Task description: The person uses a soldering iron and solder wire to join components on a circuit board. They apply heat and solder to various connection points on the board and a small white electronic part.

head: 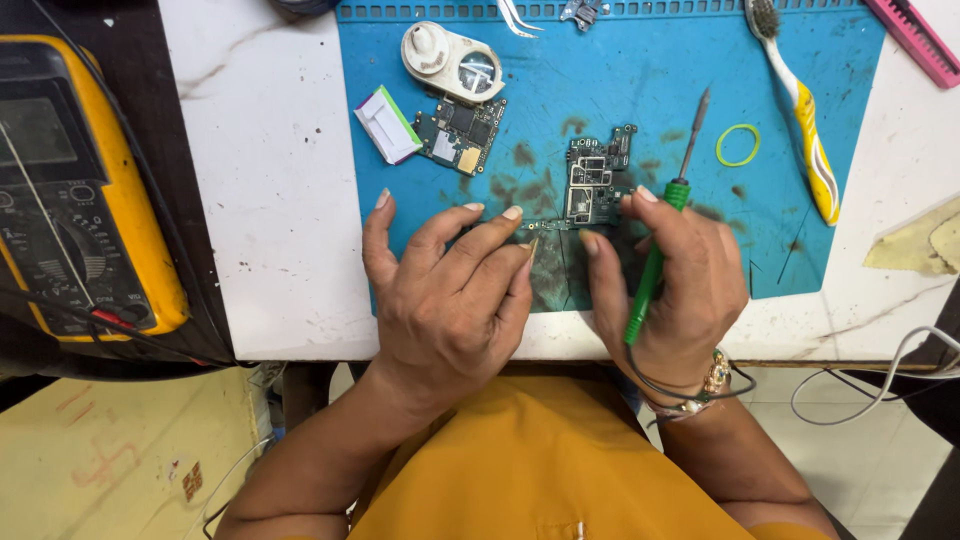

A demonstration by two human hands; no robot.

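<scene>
Right hand (672,285) grips my green iron (655,255), open left hand (450,290) steadies the bare board (592,180) on a grimy blue mat (620,80).

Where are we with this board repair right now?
Done: two bare circuit boards lie on the blue mat. In hand: left hand steadies the nearer circuit board; right hand holds a green soldering iron, tip raised off it. Left: the second board lies apart, untouched.

Two hands showing: left hand (450,300), right hand (672,285). Two circuit boards lying on one blue mat (800,250): one (595,180) by the fingers, one (460,132) further back. One green soldering iron (660,235), one toothbrush (800,110), one green rubber band (738,145), one yellow multimeter (80,190), one round white tool (452,62) sitting around.
</scene>
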